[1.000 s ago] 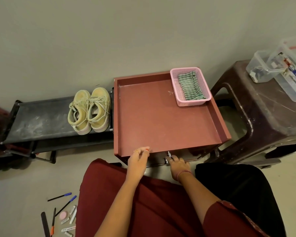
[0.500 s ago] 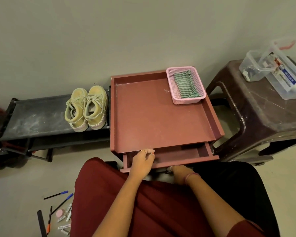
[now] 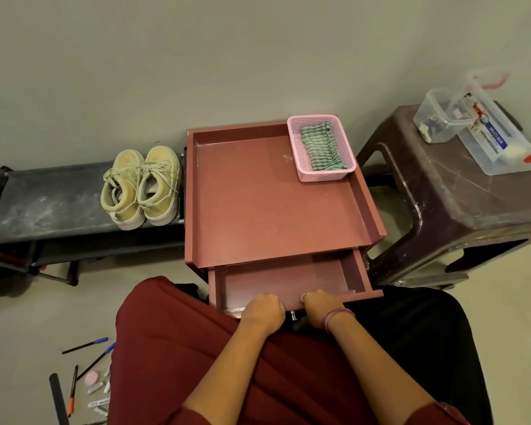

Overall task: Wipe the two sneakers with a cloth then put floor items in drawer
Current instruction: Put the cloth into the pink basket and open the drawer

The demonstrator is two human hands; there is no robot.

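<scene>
**Both hands on the front of the pulled-out drawer**

Much of the floor is hidden by the person's dark red lap, which also covers the near edge of the scattered floor items [image 3: 86, 378]: pens with blue and orange caps, a round pink piece and small white tubes whose labels are too small to read. A black strip at the bottom left is cut off by the frame. The fingertips of both hands are out of sight behind the drawer front, and a small metal knob [image 3: 292, 315] shows between them.

The left hand [image 3: 262, 312] curls over the front edge of the drawer [image 3: 284, 279], gripping it; the right hand [image 3: 319, 306], wearing a pink band at the wrist, grips the same edge just beside it. The drawer is a shallow reddish-brown box, open and bare inside, under a matching cabinet top [image 3: 258, 210] with raised rims.

On that top, in the far right corner, a pink mesh basket [image 3: 295, 139] holds a folded green striped cloth [image 3: 319, 148]. The two pale yellow laced sneakers [image 3: 141, 185] stand side by side on a dusty black rack [image 3: 43, 204]. A brown plastic stool [image 3: 472, 204] carries clear plastic boxes [image 3: 485, 133].
</scene>
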